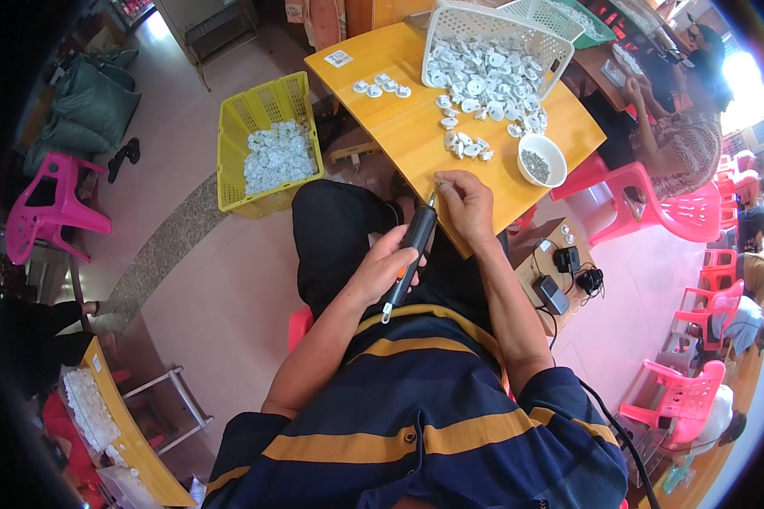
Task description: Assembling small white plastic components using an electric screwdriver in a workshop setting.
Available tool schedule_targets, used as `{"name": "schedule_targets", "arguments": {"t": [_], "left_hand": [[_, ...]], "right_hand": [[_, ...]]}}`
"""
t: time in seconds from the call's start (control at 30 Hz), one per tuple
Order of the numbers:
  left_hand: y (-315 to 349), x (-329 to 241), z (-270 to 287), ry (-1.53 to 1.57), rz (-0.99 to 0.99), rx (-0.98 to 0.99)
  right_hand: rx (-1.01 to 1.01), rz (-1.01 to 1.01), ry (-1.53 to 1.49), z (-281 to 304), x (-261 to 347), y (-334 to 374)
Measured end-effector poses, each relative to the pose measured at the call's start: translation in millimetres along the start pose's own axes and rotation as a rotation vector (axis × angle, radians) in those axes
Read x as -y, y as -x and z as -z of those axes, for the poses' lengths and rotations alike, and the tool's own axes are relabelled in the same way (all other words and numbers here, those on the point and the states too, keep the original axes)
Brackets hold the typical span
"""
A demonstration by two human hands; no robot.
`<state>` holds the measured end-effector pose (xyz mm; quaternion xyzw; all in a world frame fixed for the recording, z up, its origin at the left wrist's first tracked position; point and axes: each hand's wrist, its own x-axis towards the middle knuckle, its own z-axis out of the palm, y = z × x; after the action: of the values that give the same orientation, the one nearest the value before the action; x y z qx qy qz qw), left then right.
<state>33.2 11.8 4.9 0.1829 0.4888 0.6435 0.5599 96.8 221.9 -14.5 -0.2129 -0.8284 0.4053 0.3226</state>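
Observation:
My left hand (384,265) is wrapped around a black electric screwdriver (413,246), which slants up and to the right over my lap. At the screwdriver's tip, near the table's front edge, my right hand (468,205) is closed with its fingertips together. Whatever sits between those fingers is too small to make out. Beyond my right hand stands a white bowl (555,153) of small metal screws (535,166). White plastic parts (467,147) lie loose on the yellow table (382,51), and many more spill from a tipped white basket (560,55).
A yellow crate (229,170) of white parts stands on the floor at left. Several white parts (382,85) sit apart on the table. Black adapters (552,293) with cables rest on a box at right. A pink chair (55,208) stands far left; another person (675,161) sits at right.

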Motion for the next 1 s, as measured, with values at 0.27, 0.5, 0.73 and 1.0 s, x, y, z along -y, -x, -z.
{"name": "schedule_targets", "arguments": {"t": [0.27,0.5,0.73,1.0], "left_hand": [[0,0,0,-0.009,-0.008,-0.003],[-1,-1,0,-0.01,-0.011,-0.004],[-1,-1,4,0.001,-0.001,-0.003],[-4,7,1,0.089,-0.021,0.044]], "right_hand": [[0.008,-0.019,-0.001,0,-3,1],[0.001,-0.012,-0.01,0,-4,1],[0.002,-0.042,-0.051,-3,1,-2],[0.013,-0.113,-0.128,4,-12,1]]}}
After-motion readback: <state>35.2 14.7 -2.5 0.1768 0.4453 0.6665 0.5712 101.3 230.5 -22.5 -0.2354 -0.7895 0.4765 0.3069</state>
